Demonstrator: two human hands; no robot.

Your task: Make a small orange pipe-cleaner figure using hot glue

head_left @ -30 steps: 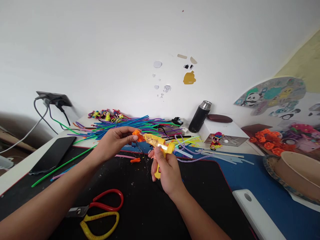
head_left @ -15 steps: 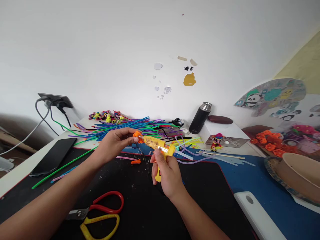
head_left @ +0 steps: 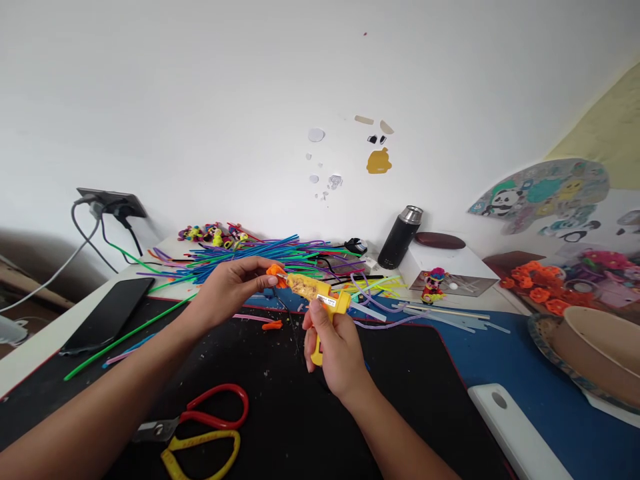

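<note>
A yellow hot glue gun [head_left: 305,287] is gripped by its handle in my right hand [head_left: 339,348], its nozzle pointing up and left. My left hand [head_left: 231,288] pinches a small orange pipe-cleaner piece [head_left: 276,272] between thumb and fingertips. The nozzle tip meets or nearly meets that piece; I cannot tell whether they touch. Below them, another small orange piece [head_left: 273,325] lies on the black mat [head_left: 280,413]. Scissors [head_left: 210,421] with one red and one yellow handle rest on the mat beside my left forearm.
Colourful pipe cleaners [head_left: 250,257] are heaped along the back. A black flask [head_left: 400,237] stands by a white box [head_left: 460,263] with a small figure [head_left: 433,285] in front. Glue sticks [head_left: 445,317], a phone [head_left: 107,315], a bowl [head_left: 603,347] and orange flowers [head_left: 537,283] lie around.
Hardly anything differs. The glue gun and both hands keep nearly the same pose, while the whole view has shifted very slightly.
</note>
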